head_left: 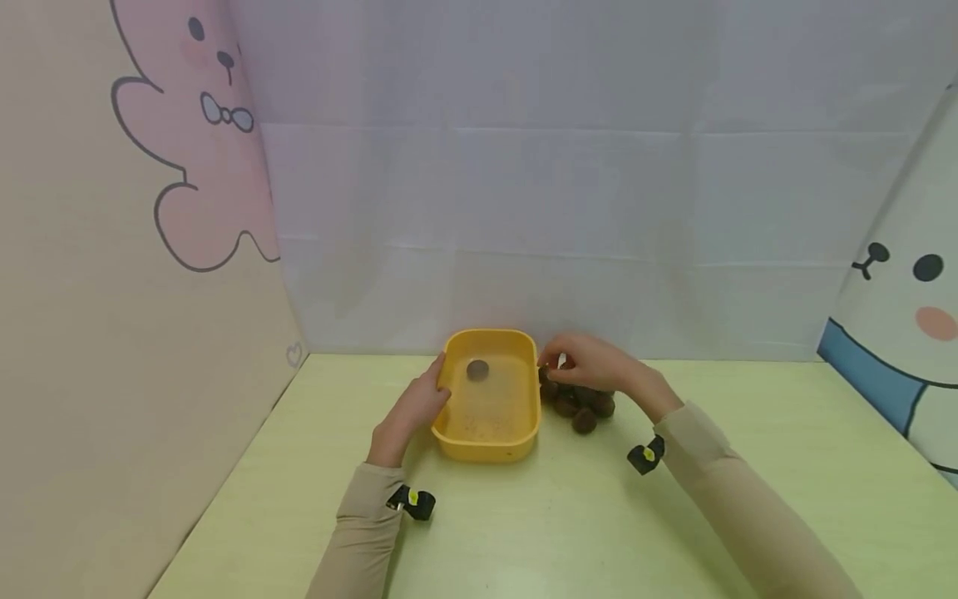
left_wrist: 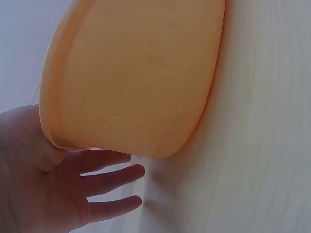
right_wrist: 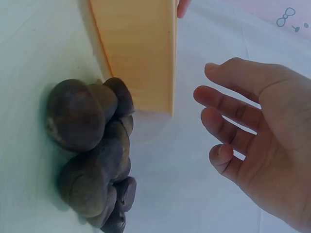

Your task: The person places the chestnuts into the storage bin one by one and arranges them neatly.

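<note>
A yellow plastic basin [head_left: 486,452] stands on the table with one dark chestnut [head_left: 477,370] inside, toward its far end. My left hand [head_left: 415,408] holds the basin's left side, thumb hooked over the rim and the other fingers outside the wall. In the left wrist view, those fingers [left_wrist: 114,178] extend below the basin's wall. Right of the basin lies a heap of brown chestnuts [head_left: 584,420]. Above that heap hovers my right hand [head_left: 591,362]; the right wrist view shows its fingers loosely bent with nothing between them, apart from the chestnuts [right_wrist: 85,184].
The pale yellow-green table [head_left: 561,532] ends at a white curtain [head_left: 569,208] close behind the basin. Panels with cartoon animals flank both sides. A black wrist camera [head_left: 647,455] is strapped to the right sleeve, another [head_left: 412,502] to the left.
</note>
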### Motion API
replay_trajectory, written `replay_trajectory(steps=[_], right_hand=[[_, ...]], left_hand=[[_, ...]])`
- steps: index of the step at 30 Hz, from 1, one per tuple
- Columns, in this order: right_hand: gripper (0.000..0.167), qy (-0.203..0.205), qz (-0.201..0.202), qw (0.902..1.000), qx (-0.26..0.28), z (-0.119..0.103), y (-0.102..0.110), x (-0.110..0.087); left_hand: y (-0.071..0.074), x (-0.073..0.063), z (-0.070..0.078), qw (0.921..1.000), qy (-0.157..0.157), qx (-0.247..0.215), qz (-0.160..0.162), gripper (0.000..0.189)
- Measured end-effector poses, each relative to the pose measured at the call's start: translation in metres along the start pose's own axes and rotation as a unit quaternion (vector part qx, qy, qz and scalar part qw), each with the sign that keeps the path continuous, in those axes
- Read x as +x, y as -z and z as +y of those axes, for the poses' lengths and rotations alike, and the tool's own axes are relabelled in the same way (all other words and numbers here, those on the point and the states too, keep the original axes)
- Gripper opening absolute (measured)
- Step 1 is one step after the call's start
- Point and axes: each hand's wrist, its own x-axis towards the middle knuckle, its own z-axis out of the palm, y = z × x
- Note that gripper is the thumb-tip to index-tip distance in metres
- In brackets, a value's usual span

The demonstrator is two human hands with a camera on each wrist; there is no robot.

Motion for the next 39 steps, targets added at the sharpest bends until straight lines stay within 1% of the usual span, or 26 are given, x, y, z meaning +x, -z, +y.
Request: replay_trajectory(steps=[4, 10, 16, 22, 29, 36, 39], right_hand=[[0.015, -0.01, 0.003, 0.9999, 0.008, 0.003, -0.003, -0.013], [0.018, -0.032, -0.009, 0.9994, 0.01, 0.004, -0.006, -0.031], [0.019, -0.045, -0.018, 0.9988, 0.008, 0.006, -0.011, -0.05], [0.022, -0.049, -0.022, 0.9985, 0.003, 0.009, -0.019, -0.064], [0.028, -0.054, -0.029, 0.9981, -0.001, 0.011, -0.03, -0.071], [0.034, -0.047, -0.021, 0.9985, -0.019, 0.015, -0.036, -0.075], [0.037, -0.047, -0.021, 0.9981, -0.034, 0.016, -0.039, -0.077]], left_hand=[[-0.001, 0.0, -0.001, 1.0, -0.005, 0.002, 0.003, 0.068], [-0.002, 0.001, -0.001, 1.0, -0.005, 0.003, 0.004, 0.068], [-0.003, 0.001, 0.001, 1.0, -0.006, -0.004, -0.003, 0.068], [-0.004, 0.003, -0.002, 1.0, -0.008, 0.003, 0.001, 0.068], [-0.002, 0.002, -0.005, 1.0, -0.001, -0.007, -0.001, 0.069], [-0.003, 0.002, -0.004, 0.9999, 0.002, -0.01, 0.0, 0.068], [-0.003, 0.002, -0.003, 0.9999, -0.005, -0.014, -0.001, 0.068]])
